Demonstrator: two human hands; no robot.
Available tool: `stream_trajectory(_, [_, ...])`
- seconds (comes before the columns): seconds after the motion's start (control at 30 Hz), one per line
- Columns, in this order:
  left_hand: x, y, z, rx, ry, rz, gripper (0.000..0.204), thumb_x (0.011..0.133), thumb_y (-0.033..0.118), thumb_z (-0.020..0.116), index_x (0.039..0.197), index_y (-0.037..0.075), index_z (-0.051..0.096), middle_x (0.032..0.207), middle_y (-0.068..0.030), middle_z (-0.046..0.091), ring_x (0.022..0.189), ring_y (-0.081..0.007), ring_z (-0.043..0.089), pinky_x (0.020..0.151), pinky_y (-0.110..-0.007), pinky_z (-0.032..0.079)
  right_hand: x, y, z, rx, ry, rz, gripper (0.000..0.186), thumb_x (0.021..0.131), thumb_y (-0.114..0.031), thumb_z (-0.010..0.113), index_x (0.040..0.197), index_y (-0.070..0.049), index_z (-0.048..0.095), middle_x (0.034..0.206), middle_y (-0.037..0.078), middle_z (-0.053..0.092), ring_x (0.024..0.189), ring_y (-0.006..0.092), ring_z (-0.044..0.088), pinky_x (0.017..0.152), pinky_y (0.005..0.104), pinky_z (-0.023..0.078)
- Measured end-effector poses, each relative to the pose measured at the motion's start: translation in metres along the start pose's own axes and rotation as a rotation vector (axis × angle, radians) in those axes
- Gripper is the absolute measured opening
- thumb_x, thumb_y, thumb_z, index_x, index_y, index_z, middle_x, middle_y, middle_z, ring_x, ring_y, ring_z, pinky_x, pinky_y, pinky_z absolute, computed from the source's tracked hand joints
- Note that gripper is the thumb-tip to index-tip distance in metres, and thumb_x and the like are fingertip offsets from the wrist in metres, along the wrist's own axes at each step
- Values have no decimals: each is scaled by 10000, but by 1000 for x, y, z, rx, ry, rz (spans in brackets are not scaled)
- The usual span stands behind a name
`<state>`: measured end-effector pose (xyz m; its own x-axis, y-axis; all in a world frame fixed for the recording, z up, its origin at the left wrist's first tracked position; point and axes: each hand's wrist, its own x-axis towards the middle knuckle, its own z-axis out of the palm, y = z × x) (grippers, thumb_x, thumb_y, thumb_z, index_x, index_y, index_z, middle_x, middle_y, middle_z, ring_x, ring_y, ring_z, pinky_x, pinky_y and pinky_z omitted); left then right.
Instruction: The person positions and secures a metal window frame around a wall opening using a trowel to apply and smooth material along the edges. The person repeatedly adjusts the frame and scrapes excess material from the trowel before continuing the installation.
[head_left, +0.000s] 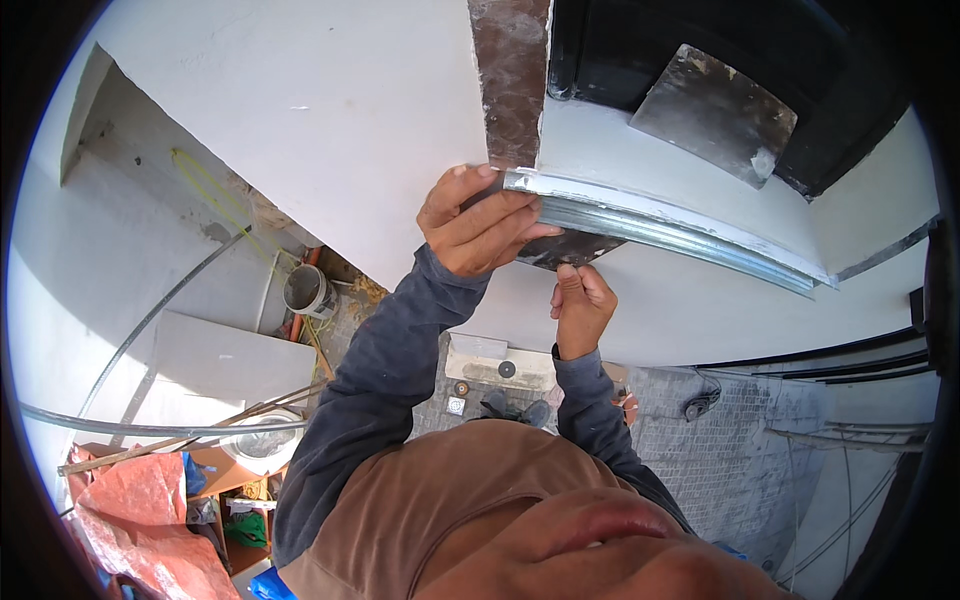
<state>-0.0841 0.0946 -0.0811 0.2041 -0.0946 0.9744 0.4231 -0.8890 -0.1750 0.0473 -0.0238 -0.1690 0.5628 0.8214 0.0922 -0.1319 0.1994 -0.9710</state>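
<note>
Metal channel [680, 238]: long axis left-right, right end dipping, against white wall. Dark plate [572, 250] beneath. Left hand [478, 228]: fingers curled round channel's left end. Right hand [583, 308]: fingers closed, apparently pinching plate's lower edge.

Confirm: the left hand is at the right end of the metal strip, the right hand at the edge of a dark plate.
Wrong end: the head view shows the left hand at the left end of the metal strip. The right hand is at the edge of a dark plate.
</note>
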Motion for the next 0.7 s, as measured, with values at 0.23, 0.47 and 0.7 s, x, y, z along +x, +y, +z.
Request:
stream_trajectory(0.23, [-1, 0, 0, 4, -14, -4, 279, 677, 299, 918, 887, 151, 810, 1044, 44, 743, 1233, -238, 560, 793, -388, 543, 0, 2, 1, -16, 19, 10, 343, 995, -177, 705, 711, -38, 572, 561, 0, 527, 466, 58, 460, 416, 230, 342])
stream_trajectory(0.47, [-3, -8, 6, -14, 55, 55, 312, 650, 327, 937, 891, 172, 814, 1053, 56, 753, 1228, -226, 574, 857, -388, 582, -1, 11, 13, 10, 21, -28, 354, 985, -175, 721, 698, -33, 570, 559, 7, 528, 463, 62, 460, 417, 230, 338])
stream_trajectory(0.7, [0, -13, 3, -16, 87, 62, 321, 629, 295, 947, 897, 187, 808, 987, 46, 731, 1133, -210, 615, 942, -328, 555, 0, 13, 20, 7, 10, -55, 385, 991, -236, 718, 694, -26, 592, 572, 17, 540, 465, 79, 473, 427, 235, 360])
